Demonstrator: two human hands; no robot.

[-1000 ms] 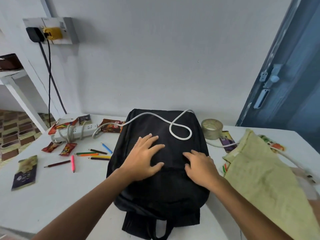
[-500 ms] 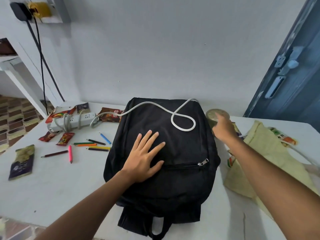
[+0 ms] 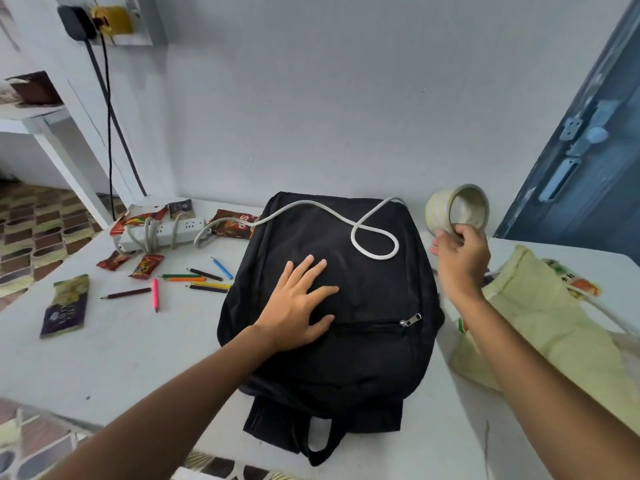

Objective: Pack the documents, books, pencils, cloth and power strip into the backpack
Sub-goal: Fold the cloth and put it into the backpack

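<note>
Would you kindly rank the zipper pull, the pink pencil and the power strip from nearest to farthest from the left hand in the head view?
From the left hand:
1. Zipper pull, just right, on the backpack.
2. Pink pencil, left on the table.
3. Power strip, far left, toward the wall.

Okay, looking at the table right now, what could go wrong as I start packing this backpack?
1. The cord of the power strip loops across the backpack; opening or lifting the bag could drag the strip and scatter the pencils.
2. Your right hand holds the tape roll tilted in the air; it could slip and roll away.
3. Your left hand lies flat on the bag, whose front zipper looks closed, so nothing can go in there yet.
</note>
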